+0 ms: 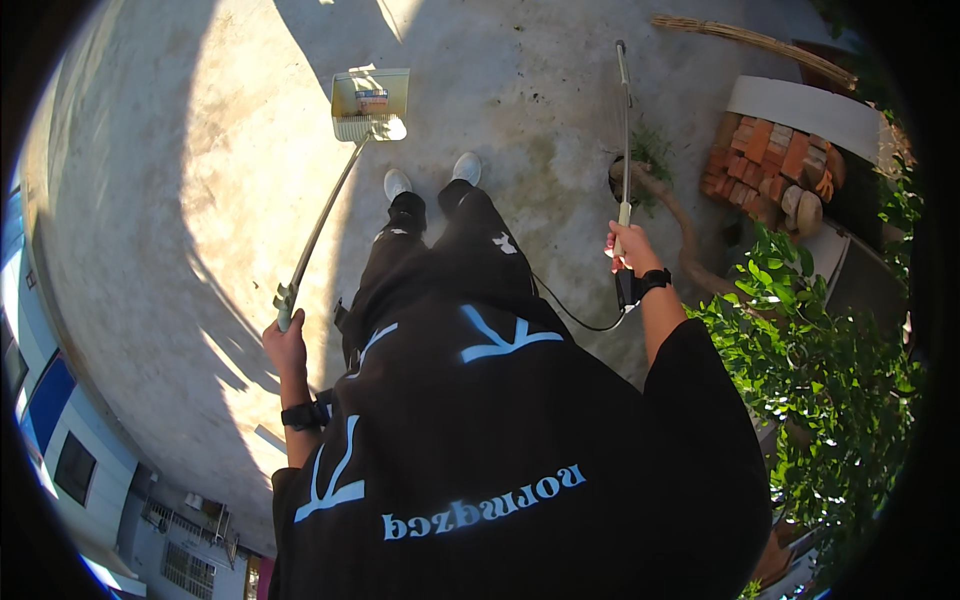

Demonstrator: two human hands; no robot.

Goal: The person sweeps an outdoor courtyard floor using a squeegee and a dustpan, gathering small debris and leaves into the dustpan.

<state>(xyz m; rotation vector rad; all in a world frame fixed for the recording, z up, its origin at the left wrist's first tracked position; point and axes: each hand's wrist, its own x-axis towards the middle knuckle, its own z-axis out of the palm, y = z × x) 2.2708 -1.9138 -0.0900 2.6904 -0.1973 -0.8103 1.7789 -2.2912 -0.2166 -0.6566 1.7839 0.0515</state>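
Note:
My left hand point(287, 345) is closed around the pale grip of a long-handled dustpan. The cream dustpan point(345, 100) rests on the ground ahead of my feet, its comb-toothed edge nearest me, with a small coloured label inside. Out to the right, my right hand point(634, 247) is wrapped round the cream grip of a long thin pole point(626, 110). That pole points away from me and ends in a small dark tip; the kind of tool is not clear. Dark bands with small devices circle both wrists, and a black cable hangs by the right one.
A concrete yard point(520, 100) lies underfoot, part sunlit. Right of the pole, a bent trunk point(685, 225) rises from a hole towards a leafy bush point(800, 350). Beyond are stacked red bricks point(765, 160) and a bundle of thin canes point(755, 40). A building point(75, 440) stands far left.

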